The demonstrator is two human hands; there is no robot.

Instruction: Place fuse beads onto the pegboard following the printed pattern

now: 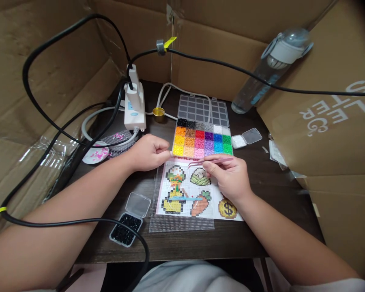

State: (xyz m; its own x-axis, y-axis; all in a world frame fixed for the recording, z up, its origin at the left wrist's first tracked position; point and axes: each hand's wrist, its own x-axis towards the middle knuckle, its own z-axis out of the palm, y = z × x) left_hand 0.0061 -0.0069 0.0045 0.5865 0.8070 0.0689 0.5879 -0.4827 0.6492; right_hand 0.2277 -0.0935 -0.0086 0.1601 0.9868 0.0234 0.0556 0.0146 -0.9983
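Note:
My right hand pinches a pair of pink tweezers, their tips pointing left over the printed pattern sheet. Curled at the left edge of the bead box, my left hand is closed; whatever its fingers hold is hidden. Colour-sorted beads fill the box's compartments, and its clear lid lies open behind. Pixel drawings cover the sheet, among them a carrot and a dollar coin. Under the sheet lies a clear pegboard, with some orange, green and blue beads showing above the drawings.
An open case of black beads stands front left, a small case of white beads at right. Black cables loop across the left. A power strip, gold cup and bottle stand before cardboard walls.

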